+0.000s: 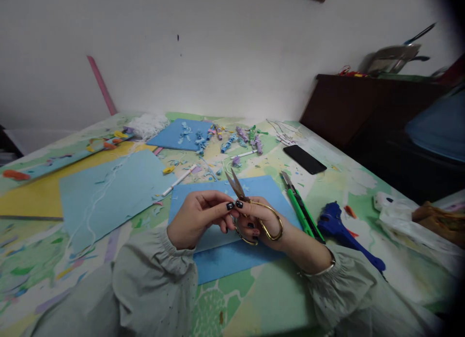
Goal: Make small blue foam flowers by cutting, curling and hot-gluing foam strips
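Note:
Gold-handled scissors (270,222) rest in my right hand (259,213), their blades slightly apart and pointing up and away from me. My left hand (203,211) is closed in a pinch, its thumb tip meeting the right thumb just below the blades. Whatever lies between those fingertips is too small or hidden to name. Both hands hover over blue foam sheets (232,264) on the table. Beyond the blade tips lies a small purple scrap (236,161).
Green utility knives (300,206), a blue glue gun (347,237) and a black phone (304,159) lie to the right. Light blue (119,191) and yellow sheets (32,196) spread left. Decorated paper rolls (228,142) and white string (148,126) sit at the back.

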`<state>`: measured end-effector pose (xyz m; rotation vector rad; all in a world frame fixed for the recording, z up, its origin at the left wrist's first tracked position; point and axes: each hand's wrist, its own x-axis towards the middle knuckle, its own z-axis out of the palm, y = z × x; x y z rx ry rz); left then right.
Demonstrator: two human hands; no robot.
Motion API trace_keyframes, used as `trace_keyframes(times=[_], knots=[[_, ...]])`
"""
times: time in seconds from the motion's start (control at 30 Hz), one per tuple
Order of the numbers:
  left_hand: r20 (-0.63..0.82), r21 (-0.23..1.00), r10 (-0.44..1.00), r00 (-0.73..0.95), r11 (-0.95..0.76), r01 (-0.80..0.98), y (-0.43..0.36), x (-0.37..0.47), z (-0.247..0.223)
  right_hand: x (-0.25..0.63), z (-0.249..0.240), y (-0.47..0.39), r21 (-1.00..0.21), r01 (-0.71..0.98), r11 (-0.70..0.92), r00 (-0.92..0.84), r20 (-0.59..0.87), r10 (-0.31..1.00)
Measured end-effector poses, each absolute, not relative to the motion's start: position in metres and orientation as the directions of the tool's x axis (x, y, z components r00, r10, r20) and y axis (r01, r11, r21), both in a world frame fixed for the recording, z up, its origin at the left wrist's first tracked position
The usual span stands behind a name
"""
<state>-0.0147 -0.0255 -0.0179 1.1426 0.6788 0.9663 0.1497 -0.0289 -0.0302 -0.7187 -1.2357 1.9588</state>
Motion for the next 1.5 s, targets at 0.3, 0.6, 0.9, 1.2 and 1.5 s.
trace_keyframes(times=[0.3, 0.6, 0.9, 1.2, 1.5], knots=[[0.017, 0.957, 0.899, 0.437, 0.112, -0.269, -0.025, -0.015, -0.017, 0.15, -0.029, -0.029, -0.912, -0.258, -0.318, -0.594, -0.11, 0.797], [0.017, 0.965, 0.9, 0.436, 0.099, -0.243, -0.025, -0.015, -0.018, 0.149, -0.03, -0.028, -0.913, -0.262, -0.313, -0.595, -0.103, 0.797], [0.023, 0.97, 0.903, 0.429, 0.083, -0.227, -0.026, -0.014, -0.018, 0.149, -0.032, -0.029, -0.919, -0.25, -0.305, -0.595, -0.103, 0.797], [0.093, 0.995, 0.962, 0.257, -0.095, -0.005, -0.028, -0.012, -0.011, 0.147, -0.03, -0.028, -0.972, -0.161, -0.17, -0.412, -0.091, 0.906], [0.478, 0.649, 0.841, 0.255, -0.533, 0.542, -0.033, -0.011, -0.025, 0.141, -0.026, -0.029, -1.0, 0.012, -0.021, -0.242, -0.024, 0.97]])
